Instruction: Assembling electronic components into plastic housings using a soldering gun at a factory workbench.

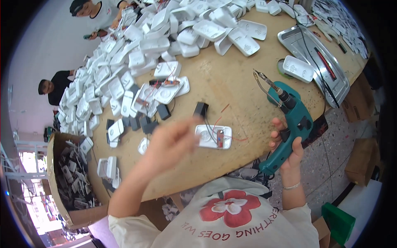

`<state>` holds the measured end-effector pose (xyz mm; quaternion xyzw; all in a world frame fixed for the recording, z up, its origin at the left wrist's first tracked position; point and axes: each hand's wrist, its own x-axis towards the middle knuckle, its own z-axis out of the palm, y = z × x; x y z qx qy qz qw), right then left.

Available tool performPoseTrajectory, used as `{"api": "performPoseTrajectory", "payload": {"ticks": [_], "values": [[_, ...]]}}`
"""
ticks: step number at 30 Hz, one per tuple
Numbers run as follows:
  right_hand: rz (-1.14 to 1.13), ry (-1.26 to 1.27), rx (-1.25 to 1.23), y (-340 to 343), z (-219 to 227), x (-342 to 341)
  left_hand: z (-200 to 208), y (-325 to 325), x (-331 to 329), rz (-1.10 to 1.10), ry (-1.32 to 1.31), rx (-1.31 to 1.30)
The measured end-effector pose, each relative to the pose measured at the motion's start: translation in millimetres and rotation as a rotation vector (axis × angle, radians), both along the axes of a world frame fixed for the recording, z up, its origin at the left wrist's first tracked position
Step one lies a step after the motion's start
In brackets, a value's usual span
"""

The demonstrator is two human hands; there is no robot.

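My right hand (pixel 294 155) is wrapped round the grip of a teal soldering gun (pixel 295 120), its metal tip pointing up and away over the table. My left hand (pixel 175 142), smeared by motion, hovers over the table; its fingers cannot be made out clearly. Just right of it lies a white plastic housing half (pixel 205 138) with a small circuit board (pixel 220 139) on it. Thin red and dark wires run from the housing. A black block (pixel 201 109) sits at its far edge, with dark wires running down from it.
White housings (pixel 165 41) are heaped along the far and left side. Wired housings (pixel 167 93) and black blocks lie nearer. At right, a metal tray (pixel 335 74) holds a red pen-like tool (pixel 325 63). A cardboard box (pixel 62 177) of parts stands left. Two people are beyond the heap.
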<state>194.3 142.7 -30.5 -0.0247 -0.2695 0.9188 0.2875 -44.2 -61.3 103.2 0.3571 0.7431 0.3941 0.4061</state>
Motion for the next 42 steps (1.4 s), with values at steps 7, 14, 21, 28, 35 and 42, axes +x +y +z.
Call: {"api": "performPoseTrajectory", "payload": {"ticks": [7, 14, 21, 28, 35, 42], "values": [[-0.062, 0.194, -0.094, -7, -10, -2, -2, 236, -114, -0.096, 1.073, 0.476], [-0.161, 0.271, 0.023, -8, -14, 14, -7, 370, -99, -0.14, 1.382, -0.093], [-0.18, 0.215, -0.009, -2, -16, 17, -4, 340, -116, -0.635, 1.145, -0.477], [-0.196, 0.343, -0.042, 5, -10, 33, -17, 222, -106, -0.75, 1.373, -0.29], [-0.268, 0.354, 0.061, 10, -5, 64, 47, 208, -45, -0.689, 1.085, -0.602], [-0.309, 0.318, 0.099, 10, -1, 68, -51, 333, 26, -0.619, 1.02, 0.788]]}}
